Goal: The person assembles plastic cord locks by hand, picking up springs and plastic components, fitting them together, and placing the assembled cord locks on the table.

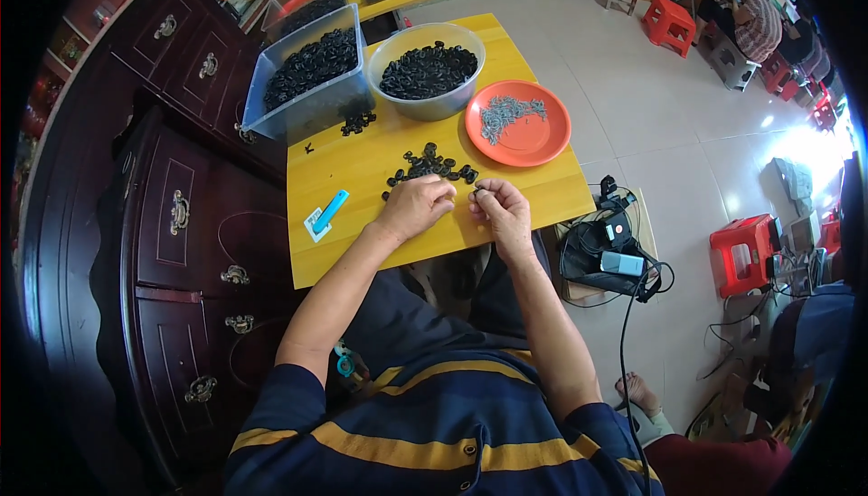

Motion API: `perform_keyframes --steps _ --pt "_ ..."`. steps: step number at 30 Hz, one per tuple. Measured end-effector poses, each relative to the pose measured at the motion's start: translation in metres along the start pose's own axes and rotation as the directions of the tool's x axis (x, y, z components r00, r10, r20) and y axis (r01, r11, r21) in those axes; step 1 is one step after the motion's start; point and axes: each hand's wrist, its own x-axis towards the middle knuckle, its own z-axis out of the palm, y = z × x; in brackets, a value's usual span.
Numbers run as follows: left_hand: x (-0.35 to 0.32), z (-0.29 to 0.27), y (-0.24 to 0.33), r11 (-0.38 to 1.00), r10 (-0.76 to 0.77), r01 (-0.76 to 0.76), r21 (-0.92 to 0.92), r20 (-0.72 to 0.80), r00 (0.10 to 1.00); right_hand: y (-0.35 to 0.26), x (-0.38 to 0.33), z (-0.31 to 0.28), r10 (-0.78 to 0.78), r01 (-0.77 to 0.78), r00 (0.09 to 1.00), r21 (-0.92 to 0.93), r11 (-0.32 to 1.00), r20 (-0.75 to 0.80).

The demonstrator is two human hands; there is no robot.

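Both my hands rest close together on a yellow wooden table [362,170]. My left hand [416,207] is curled, fingers closed on something small that I cannot make out. My right hand [500,209] pinches a small black part between thumb and fingertips. Just beyond my hands lies a loose pile of small black parts [429,167]. Further back an orange plate [542,139] holds several small grey metal pieces [511,116].
A clear round bowl [429,107] and a clear rectangular bin [312,103] of black parts stand at the table's far end. A blue-handled tool [330,211] lies at left. A dark wooden cabinet [172,216] flanks the left; cables and a device [615,256] sit right. Red stools and people sit beyond.
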Motion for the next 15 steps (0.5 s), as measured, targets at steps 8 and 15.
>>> perform_keyframes --steps 8,15 --pt "0.010 0.010 0.000 0.962 0.011 -0.046 0.270 0.131 0.991 -0.002 0.001 -0.002 0.021 -0.022 1.000 0.031 0.999 0.013" --pt "0.032 0.008 0.002 0.985 0.086 -0.098 0.142 0.089 0.992 -0.004 0.000 -0.003 0.024 -0.023 1.000 0.110 0.994 -0.014"
